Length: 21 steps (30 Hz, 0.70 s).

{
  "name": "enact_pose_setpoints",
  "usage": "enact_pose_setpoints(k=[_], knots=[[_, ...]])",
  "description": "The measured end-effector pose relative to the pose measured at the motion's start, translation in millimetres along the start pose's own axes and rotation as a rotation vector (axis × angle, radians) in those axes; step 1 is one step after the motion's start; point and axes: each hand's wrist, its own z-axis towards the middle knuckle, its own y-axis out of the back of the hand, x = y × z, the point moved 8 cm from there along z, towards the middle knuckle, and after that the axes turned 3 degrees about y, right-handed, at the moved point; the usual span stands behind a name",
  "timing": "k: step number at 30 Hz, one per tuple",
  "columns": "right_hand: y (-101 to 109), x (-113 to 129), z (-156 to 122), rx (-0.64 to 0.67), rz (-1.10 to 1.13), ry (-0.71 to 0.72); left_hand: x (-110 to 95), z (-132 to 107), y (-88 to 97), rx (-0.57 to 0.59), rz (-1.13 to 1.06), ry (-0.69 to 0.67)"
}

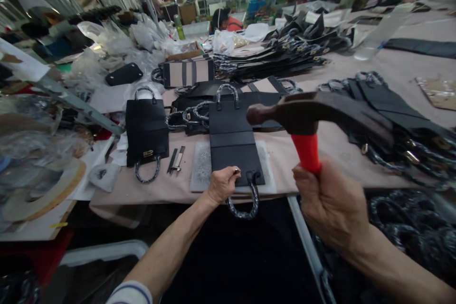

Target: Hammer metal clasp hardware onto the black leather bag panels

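A flat black bag piece point(233, 145) with wrapped handles lies on a grey slab point(201, 171) at the table's near edge. My left hand point(223, 184) pinches a small metal fitting against the bag's lower edge, fingers closed. My right hand point(329, 204) is wrapped round the red grip of a hammer point(306, 114), raised above the table to the right of the bag, head pointing left. One bag handle point(245, 204) hangs over the table edge.
A finished black bag point(147, 135) lies to the left, with small metal tools point(176, 160) beside it. Stacks of black bag parts point(281, 52) fill the back; more handles and pieces point(392, 114) pile on the right. Plastic wrap clutters the left. People work far behind.
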Motion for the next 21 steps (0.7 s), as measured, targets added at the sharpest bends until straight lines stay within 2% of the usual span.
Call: enact_pose_setpoints(k=[3, 4, 5, 7, 10, 11, 12, 13, 15, 17, 19, 21], knots=[[-31, 5, -6, 0.252, -0.029, 0.104, 5, -1, -2.9, 0.026, 0.053, 0.022], [-37, 5, -7, 0.314, -0.038, 0.132, 5, -1, -4.0, 0.036, 0.07, 0.021], [-36, 6, -6, 0.32, -0.04, 0.149, 6, -1, -5.1, 0.043, 0.081, 0.012], [-15, 9, 2, 0.165, -0.001, 0.153, 4, -1, -6.0, 0.041, 0.08, -0.026], [26, 11, 4, -0.248, 0.089, 0.103, 0, -1, -4.7, 0.008, 0.07, -0.101], [29, 13, 2, -0.305, 0.093, 0.12, -1, -1, -4.0, -0.005, 0.077, -0.118], [24, 15, -1, -0.291, 0.077, 0.153, -2, -2, -3.7, -0.012, 0.09, -0.132], [12, 16, -2, -0.196, 0.05, 0.198, -2, -2, -3.5, -0.016, 0.111, -0.138], [-21, 11, -8, 0.101, -0.017, 0.246, -3, -2, -3.9, -0.012, 0.152, -0.141], [-41, -8, -11, 0.278, -0.058, 0.153, -3, -2, -4.1, -0.01, 0.166, -0.141], [-47, -34, -8, 0.292, -0.035, -0.008, -4, -2, -3.3, -0.02, 0.147, -0.147], [-58, -63, -5, 0.278, 0.081, -0.179, -6, -1, -2.0, -0.037, 0.121, -0.161]])
